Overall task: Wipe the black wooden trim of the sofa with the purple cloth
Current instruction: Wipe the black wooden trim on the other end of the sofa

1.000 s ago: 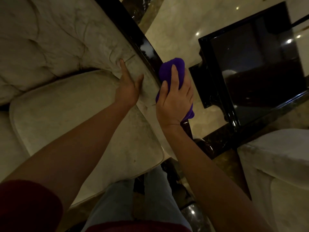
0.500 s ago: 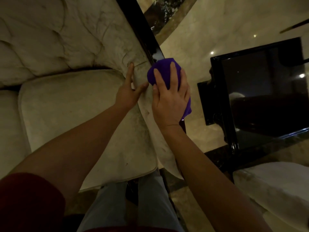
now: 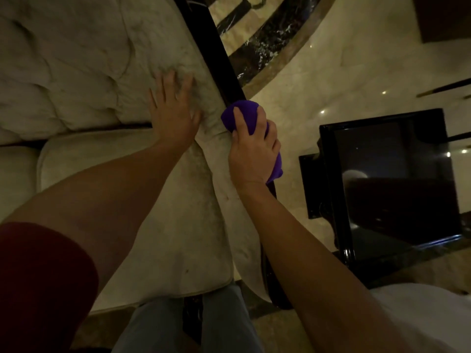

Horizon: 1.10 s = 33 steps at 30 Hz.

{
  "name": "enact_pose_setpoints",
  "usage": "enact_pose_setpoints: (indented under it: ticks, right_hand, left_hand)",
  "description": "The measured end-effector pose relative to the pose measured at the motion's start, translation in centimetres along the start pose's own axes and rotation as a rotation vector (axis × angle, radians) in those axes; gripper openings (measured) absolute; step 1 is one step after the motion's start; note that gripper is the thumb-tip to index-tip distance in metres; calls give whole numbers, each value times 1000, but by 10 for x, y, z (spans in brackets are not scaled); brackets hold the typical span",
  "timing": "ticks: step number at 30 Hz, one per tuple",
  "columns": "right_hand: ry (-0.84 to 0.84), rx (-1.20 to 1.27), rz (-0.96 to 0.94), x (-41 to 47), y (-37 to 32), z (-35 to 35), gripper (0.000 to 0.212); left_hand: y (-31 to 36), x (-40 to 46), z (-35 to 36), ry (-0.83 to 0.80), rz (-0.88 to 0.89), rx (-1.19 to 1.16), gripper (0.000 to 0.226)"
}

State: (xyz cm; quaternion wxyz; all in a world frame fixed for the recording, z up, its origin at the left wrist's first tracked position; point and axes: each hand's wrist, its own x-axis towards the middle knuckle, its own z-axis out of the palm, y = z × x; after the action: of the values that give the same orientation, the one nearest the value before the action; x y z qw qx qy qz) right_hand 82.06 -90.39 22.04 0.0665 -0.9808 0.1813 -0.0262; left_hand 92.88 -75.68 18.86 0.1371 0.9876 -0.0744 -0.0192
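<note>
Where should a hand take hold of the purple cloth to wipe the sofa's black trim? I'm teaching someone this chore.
Best from above, palm over the bunched middle, as the right hand does now: fingers curl over the purple cloth, which sits wadded on the black trim. That narrow rail runs lengthwise, so a top grip probably lets the wad slide along it.

There is only one view, from a wide-angle camera on the person's head. It looks steeply down and forward, over both forearms, at the arm of the sofa [image 3: 76, 80]. The camera is close to the sofa: the seat cushion fills the left half. To the right of the sofa the marble floor [image 3: 344, 72] shows, with curved lines near the edges from the lens.
</note>
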Motion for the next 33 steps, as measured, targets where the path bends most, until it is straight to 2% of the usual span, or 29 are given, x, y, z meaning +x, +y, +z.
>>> enact_pose_setpoints:
  ticks: [4,7,14,17,21,23,26,28,33]
  right_hand:
    - [12,13,-15,29,-14,4,60]
    - [50,31,-21,54,-27,10,56]
    - [177,115,-92,119,-68,21,53]
    - [216,203,-101,133,-73,23,51]
    - [224,266,-164,143,-79,17,52]
    - [189,244,-181,148,-86,11,52]
    - [149,220,-175,149,-95,-1,52]
    - [103,258,-154,148,-100,-11,49]
    - [32,316,-192,181,-120,-33,50]
  left_hand:
    - [-1,12,-1,31,22,26,82]
    - [-9,24,-2,0,57,69,87]
    - [-24,41,-3,-50,141,100,83]
    - [-31,51,-19,-25,211,153,73]
    - [-60,75,-58,58,430,233,53]
    - [-70,80,-81,-97,485,266,60]
    - [-63,88,-112,-388,441,235,71]
    - [-55,95,-132,-449,435,261,68]
    - [-66,100,-181,-468,390,353,55]
